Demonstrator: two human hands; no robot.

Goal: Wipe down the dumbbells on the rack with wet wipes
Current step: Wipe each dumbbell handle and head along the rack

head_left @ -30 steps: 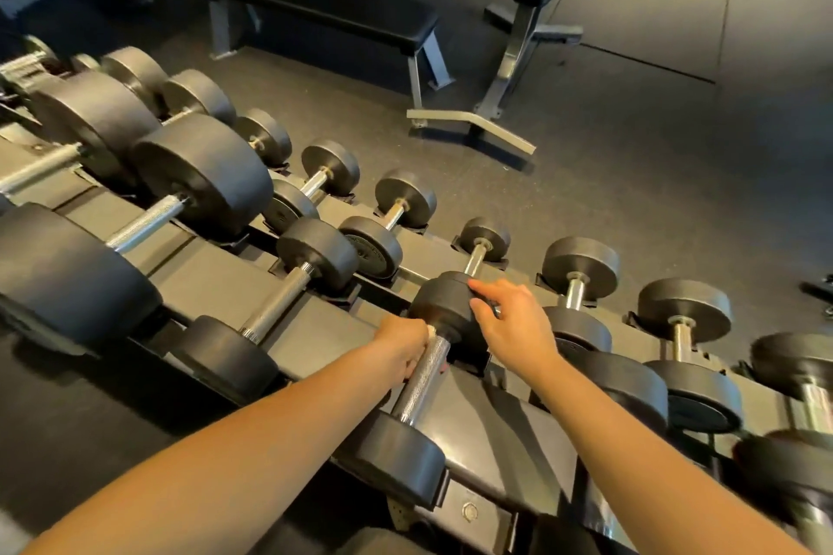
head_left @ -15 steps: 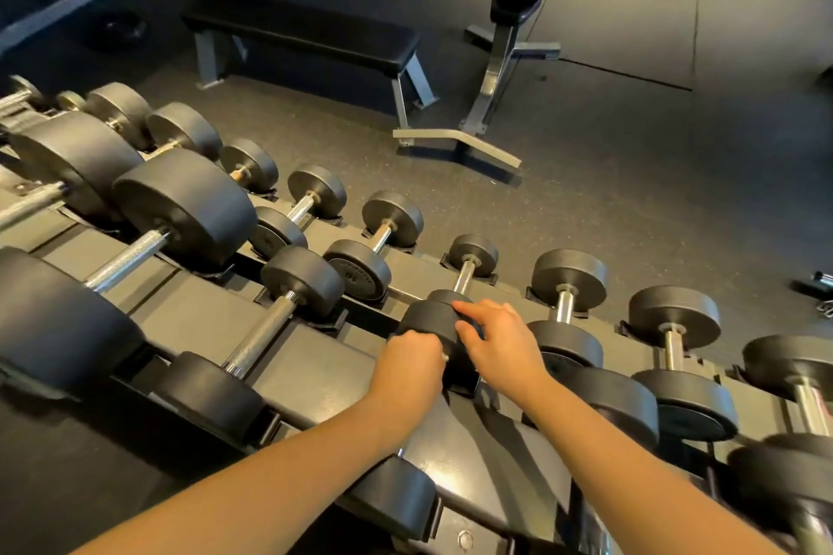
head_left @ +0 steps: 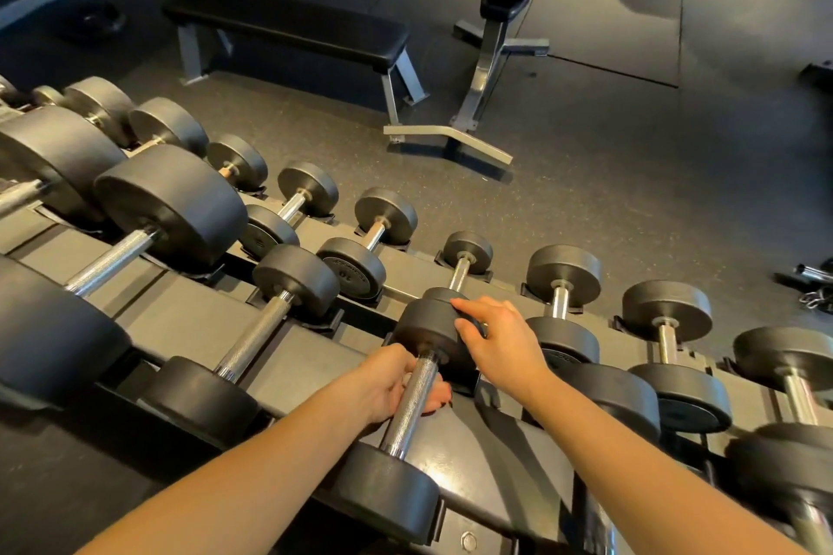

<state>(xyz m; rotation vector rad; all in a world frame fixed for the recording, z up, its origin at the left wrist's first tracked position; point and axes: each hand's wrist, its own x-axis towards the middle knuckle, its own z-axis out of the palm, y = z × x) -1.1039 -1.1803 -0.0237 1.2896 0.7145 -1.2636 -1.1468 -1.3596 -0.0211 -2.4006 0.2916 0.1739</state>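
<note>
Dumbbell (head_left: 412,408): matte black heads, silver cross-hatched handle. Rack (head_left: 180,311): grey. Floor (head_left: 631,194): dark, pale speckles. Bench (head_left: 288,20), upper left: black pad, grey legs.

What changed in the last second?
The left hand shifted on the handle: half a second ago it covered the bar from above, now its fingers curl under it. The right hand stays on the far head; the dumbbell stays racked.

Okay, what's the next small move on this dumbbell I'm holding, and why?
Probably slide the left hand down the handle toward the near head: it grips the top end, most of it below is uncovered, and the right hand holds the far head.
</note>
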